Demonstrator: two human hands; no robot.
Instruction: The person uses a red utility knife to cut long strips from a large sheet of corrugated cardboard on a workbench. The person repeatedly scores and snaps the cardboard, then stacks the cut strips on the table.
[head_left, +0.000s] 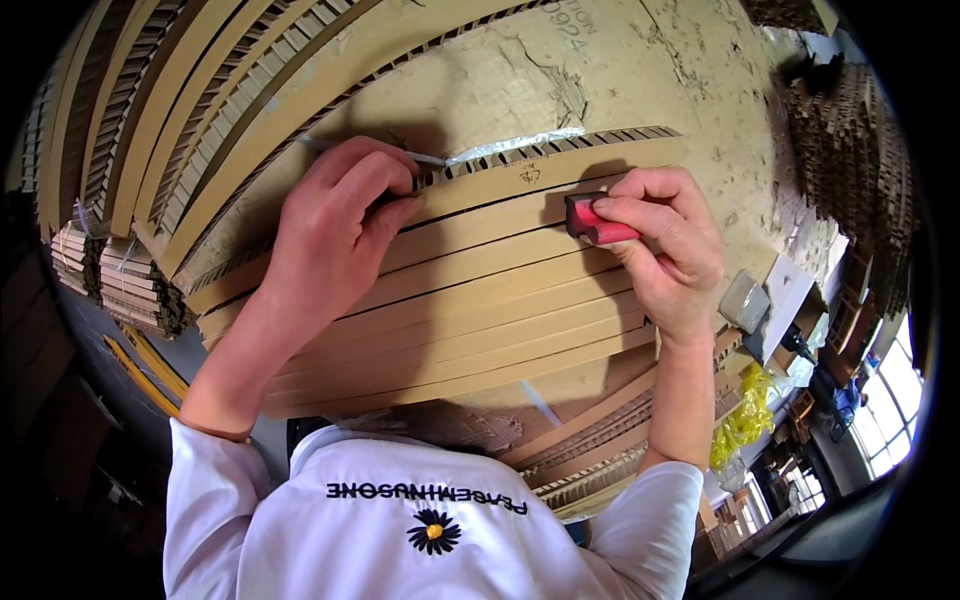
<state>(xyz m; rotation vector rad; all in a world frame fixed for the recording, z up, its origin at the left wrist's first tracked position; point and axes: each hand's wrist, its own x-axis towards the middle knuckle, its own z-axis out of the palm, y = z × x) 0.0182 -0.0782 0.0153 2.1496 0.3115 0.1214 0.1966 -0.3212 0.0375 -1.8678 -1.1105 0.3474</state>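
Observation:
A row of long brown cardboard strips (480, 260) lies side by side before me, the farthest one showing a notched edge. My left hand (345, 210) is closed at that notched edge, thumb and fingers pressed together; what they pinch is hidden. A whitish plastic strap (515, 147) runs along the far side of the strips and passes close to these fingers. In my right hand (665, 230) is a small red and black tool (600, 222), held between thumb and fingers just over the strips. Its exact kind does not show.
More notched cardboard strips (235, 95) stand in rows at the far left. Strapped bundles (135, 280) sit below them. The worktop (690, 110) is worn and marked. At right are a yellow plastic bag (742, 415), a clear box (744, 302) and stacked cardboard (850, 160).

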